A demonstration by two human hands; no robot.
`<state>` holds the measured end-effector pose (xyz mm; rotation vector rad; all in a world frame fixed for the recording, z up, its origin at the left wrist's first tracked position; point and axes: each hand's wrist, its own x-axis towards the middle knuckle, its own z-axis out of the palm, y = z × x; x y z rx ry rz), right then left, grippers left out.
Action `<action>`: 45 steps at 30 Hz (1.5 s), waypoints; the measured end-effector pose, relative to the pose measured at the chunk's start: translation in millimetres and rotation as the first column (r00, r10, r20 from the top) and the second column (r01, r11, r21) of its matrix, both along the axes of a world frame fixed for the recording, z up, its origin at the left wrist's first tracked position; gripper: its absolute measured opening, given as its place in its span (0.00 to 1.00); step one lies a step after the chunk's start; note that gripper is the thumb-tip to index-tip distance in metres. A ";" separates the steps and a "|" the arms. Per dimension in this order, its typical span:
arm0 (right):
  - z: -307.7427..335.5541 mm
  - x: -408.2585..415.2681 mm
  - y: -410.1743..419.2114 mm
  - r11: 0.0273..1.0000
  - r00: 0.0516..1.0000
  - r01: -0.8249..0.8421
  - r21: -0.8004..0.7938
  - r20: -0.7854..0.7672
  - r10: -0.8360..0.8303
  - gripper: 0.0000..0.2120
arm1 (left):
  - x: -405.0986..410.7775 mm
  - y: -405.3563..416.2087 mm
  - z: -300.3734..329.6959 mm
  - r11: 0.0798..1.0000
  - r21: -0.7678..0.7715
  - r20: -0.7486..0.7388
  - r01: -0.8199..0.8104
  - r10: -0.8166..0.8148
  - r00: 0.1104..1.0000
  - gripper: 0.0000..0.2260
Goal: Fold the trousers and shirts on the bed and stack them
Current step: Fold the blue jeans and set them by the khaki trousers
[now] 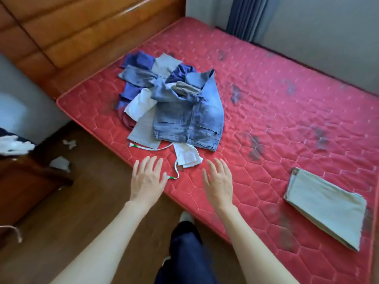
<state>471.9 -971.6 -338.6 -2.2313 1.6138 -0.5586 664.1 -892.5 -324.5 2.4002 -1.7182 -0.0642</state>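
Heaped toward the headboard end of the mattress point(266, 111), nearer its near edge: an unfolded pile of clothes point(164, 99), topped by light-blue jeans point(190, 119) with waistband facing the near edge. Under and around them, grey, white, dark-blue and reddish garments (too tangled for a sure count). Trailing out of the pile toward the near edge, a white drawstring point(176, 167) with green-banded tips. Well apart, by the near edge toward the foot end: one folded pair of pale khaki trousers point(326, 206), flat and alone.

Hovering palm-down over the near edge, just short of the pile: left hand point(146, 179) and right hand point(218, 181), both arms bare and stretched forward. Fingers of both spread wide, holding nothing; left fingertips point(164, 175) just beside the drawstring's tip, touching or not cannot be told.

Bare red quilted surface, stained with dark blotches, between pile and folded trousers and out to the far edge. Beyond the head end, a brown padded headboard point(82, 31).
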 end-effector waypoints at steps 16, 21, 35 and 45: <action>-32.8 74.8 -188.7 0.999 0.984 -0.036 0.023 -0.174 0.039 0.19 | 93.5 -205.6 -17.7 0.968 0.182 0.013 0.172 -0.177 0.984 0.22; -97.0 80.9 -229.4 0.994 0.959 -0.023 0.104 -0.278 0.052 0.21 | 120.3 -247.9 -94.2 0.913 0.318 -0.013 0.256 -0.266 0.964 0.26; -308.6 77.9 -258.2 0.972 0.741 -0.035 0.232 -0.646 0.181 0.33 | 236.2 -312.3 -313.0 0.605 0.411 0.010 0.682 -0.751 0.660 0.39; -300.8 69.8 -284.1 0.996 0.855 0.030 0.081 -0.518 0.017 0.23 | 267.4 -336.5 -309.4 0.582 -0.068 -0.064 0.810 -0.813 0.579 0.20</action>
